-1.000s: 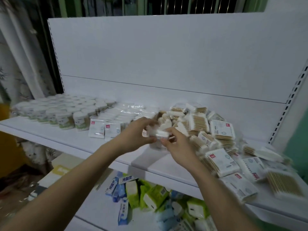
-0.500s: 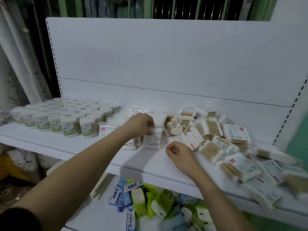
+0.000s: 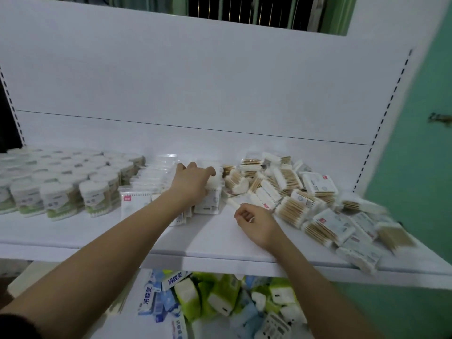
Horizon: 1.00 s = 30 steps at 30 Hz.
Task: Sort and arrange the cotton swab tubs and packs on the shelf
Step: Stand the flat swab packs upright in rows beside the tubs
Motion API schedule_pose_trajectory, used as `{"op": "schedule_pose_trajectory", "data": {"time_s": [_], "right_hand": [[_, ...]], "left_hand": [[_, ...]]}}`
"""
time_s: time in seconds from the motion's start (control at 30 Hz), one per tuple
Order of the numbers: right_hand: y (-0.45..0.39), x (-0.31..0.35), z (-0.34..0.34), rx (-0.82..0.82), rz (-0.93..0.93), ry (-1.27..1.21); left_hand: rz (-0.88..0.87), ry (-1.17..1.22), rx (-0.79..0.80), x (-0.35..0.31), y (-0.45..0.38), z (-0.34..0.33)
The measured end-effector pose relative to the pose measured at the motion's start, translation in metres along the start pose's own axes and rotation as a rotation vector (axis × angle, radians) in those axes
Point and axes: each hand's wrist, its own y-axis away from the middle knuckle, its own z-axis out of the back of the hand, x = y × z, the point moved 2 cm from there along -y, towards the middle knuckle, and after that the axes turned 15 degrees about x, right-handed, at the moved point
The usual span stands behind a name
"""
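Left hand (image 3: 193,182) has its fingers curled over an upright swab pack (image 3: 208,199) mid-shelf (image 3: 208,238), tubs (image 3: 97,192) far left, right hand (image 3: 256,223) loosely curled and empty beside the messy pile (image 3: 305,199).

The round white cotton swab tubs (image 3: 73,184) stand at the left end of the white metal shelf (image 3: 215,243). Right of them, flat clear swab packs (image 3: 156,182) stand in rows. A loose heap of wooden-stick swab packs (image 3: 305,201) lies on the right. Green and blue boxes (image 3: 210,302) lie on the lower shelf.
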Motion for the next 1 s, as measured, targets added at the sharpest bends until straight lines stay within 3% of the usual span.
{"op": "schedule_pose_trajectory", "data": {"time_s": [0.1,0.23,0.33,0.47,0.57,0.67,0.73,0.83,1.0], "right_hand": [[0.009,0.008,0.0,-0.059,0.051,0.069],[0.034,0.017,0.011,-0.189,0.089,-0.003],[0.066,0.017,0.036,-0.255,0.117,-0.031],[0.107,-0.005,0.092,-0.412,0.1,0.018],[0.137,-0.033,0.127,-0.489,0.019,0.069],[0.161,-0.059,0.138,-0.486,-0.061,0.078],[0.168,-0.064,0.131,-0.446,-0.019,0.071],[0.157,-0.051,0.108,-0.298,0.103,0.014],[0.111,-0.005,0.055,0.005,0.209,-0.014]], "left_hand": [[-0.009,0.028,-0.151,-0.014,0.014,-0.001],[-0.165,0.385,-0.426,-0.054,0.041,-0.004],[-0.287,0.601,-0.369,-0.094,0.055,-0.017],[-0.384,0.717,-0.29,-0.159,0.065,-0.029],[-0.371,0.716,-0.3,-0.199,0.071,-0.03],[-0.246,0.582,-0.58,-0.206,0.086,-0.035],[-0.149,0.582,-0.675,-0.186,0.098,-0.042],[0.022,0.491,-0.565,-0.133,0.103,-0.049],[0.125,0.279,-0.057,-0.066,0.105,-0.04]]}}
